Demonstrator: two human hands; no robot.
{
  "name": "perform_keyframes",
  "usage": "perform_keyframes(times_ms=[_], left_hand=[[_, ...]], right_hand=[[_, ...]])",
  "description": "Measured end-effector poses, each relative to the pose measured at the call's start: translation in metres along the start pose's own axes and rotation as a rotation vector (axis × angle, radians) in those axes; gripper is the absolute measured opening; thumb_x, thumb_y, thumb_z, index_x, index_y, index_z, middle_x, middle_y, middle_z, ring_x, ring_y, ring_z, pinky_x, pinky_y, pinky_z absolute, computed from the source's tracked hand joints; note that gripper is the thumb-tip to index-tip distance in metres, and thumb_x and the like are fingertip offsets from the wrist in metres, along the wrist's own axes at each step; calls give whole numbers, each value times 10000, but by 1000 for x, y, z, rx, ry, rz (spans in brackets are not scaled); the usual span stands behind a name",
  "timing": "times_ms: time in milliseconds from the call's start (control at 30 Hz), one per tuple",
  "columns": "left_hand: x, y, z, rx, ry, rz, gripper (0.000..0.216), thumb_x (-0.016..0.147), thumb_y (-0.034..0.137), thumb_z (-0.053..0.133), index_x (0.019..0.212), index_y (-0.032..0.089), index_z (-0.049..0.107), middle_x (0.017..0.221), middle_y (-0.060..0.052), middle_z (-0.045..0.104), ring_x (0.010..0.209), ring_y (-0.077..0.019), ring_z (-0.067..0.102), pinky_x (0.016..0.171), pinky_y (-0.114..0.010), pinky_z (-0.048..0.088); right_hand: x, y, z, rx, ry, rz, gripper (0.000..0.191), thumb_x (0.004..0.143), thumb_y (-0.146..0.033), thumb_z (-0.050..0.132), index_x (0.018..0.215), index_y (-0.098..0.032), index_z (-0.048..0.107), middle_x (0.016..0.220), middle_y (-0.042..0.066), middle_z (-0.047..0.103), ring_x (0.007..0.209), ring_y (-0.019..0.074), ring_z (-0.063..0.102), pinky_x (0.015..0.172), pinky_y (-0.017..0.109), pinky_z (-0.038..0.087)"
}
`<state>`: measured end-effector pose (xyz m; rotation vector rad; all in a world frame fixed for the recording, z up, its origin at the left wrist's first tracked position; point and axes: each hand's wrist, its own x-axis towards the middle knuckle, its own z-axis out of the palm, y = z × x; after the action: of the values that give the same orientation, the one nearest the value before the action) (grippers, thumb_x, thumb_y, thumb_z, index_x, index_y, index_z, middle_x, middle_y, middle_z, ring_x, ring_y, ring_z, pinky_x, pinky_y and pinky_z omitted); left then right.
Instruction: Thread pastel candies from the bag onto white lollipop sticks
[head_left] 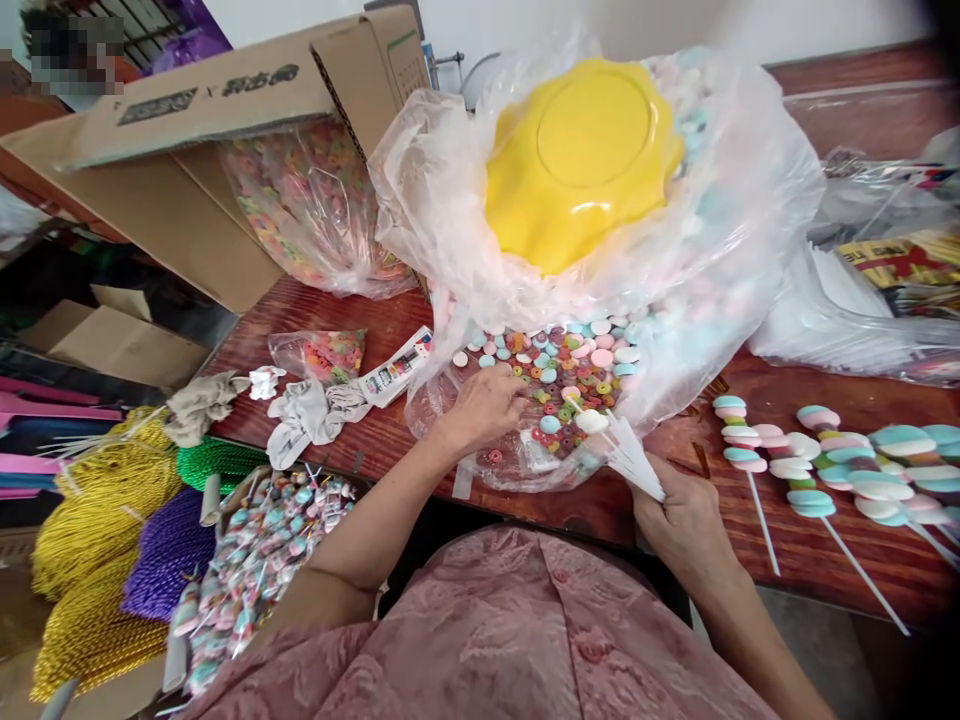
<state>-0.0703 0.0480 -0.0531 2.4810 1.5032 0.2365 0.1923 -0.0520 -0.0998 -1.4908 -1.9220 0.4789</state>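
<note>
My right hand [681, 512] is closed round a bundle of white sticks [634, 458], which fan out towards the left. One stick [573, 404] reaches out over the candy, and a white marshmallow [592, 421] lies at the sticks' tips; whether it is threaded I cannot tell. My left hand [489, 408] is at the left of the loose candy, its fingers curled down and drawn together; anything between the fingertips is hidden. Around it lie pink, white and blue marshmallow discs [602, 357] mixed with small gummy rings [568, 393] on clear plastic.
A big plastic bag [739, 250] of marshmallows stands behind, with a yellow scalloped dish [585, 160] on it. Finished candy skewers [812, 503] lie at right. Left are a cardboard box [225, 85], a bag of gummy rings [315, 210] and a box of wrapped skewers [262, 550].
</note>
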Motion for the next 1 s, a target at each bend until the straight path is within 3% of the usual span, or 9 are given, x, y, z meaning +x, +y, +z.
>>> perform_keyframes(times_ms=[100,267,367,533,633,767,867,1000], left_hand=[[9,3,3,18,11,48,205,906,216,578,1031,170,734,1038,-105,651,1015,-246,601,917,-368,500],[27,6,15,49,-55,85,169,856,162,579,860,149,748,1007,-130,653,1025,-272,587,874,-381,493],[30,-4,14,-122,-35,49,193,804,99,563,772,153,746,892,-93,675,903,-227,611,838,-355,488],[12,-20,-8,-391,26,-32,223,767,74,531,765,144,742,808,-43,684,768,-159,609,776,-294,486],[1,-17,-15,-207,-4,-5,207,804,108,559,844,148,758,864,-66,672,866,-203,602,865,-349,495],[-4,-5,-5,104,6,42,174,879,203,587,887,152,754,1006,-129,630,1082,-305,529,984,-472,465],[-5,-3,4,172,28,49,196,907,233,576,908,139,749,1019,-144,607,1107,-319,498,1000,-492,454],[-2,-8,3,164,40,74,269,876,230,620,1110,142,718,1066,-139,589,1133,-323,476,1041,-512,424]], right_hand=[[-1,-4,-3,70,9,31,331,844,-175,482,1005,-161,771,671,20,703,540,171,634,546,255,491],[-2,-14,-4,87,3,55,303,849,-201,482,943,-186,770,644,14,689,514,167,616,529,252,480],[-5,-16,-4,67,-24,56,333,827,-180,460,944,-190,771,633,16,684,493,169,600,526,259,470],[-8,-16,-3,59,-67,29,392,778,-137,430,950,-191,778,608,6,673,471,167,591,543,261,475],[-7,-18,-1,65,-85,21,425,760,-121,416,972,-187,779,653,13,706,509,168,629,563,255,484],[-5,-21,2,48,-82,9,446,734,-116,411,986,-185,772,766,29,759,585,179,681,576,259,489],[-7,-19,1,31,-67,16,433,736,-121,415,981,-185,767,731,26,749,545,180,659,547,264,473],[-11,-15,-2,48,-58,31,380,759,-131,432,942,-200,758,676,18,718,513,177,630,534,267,460]])
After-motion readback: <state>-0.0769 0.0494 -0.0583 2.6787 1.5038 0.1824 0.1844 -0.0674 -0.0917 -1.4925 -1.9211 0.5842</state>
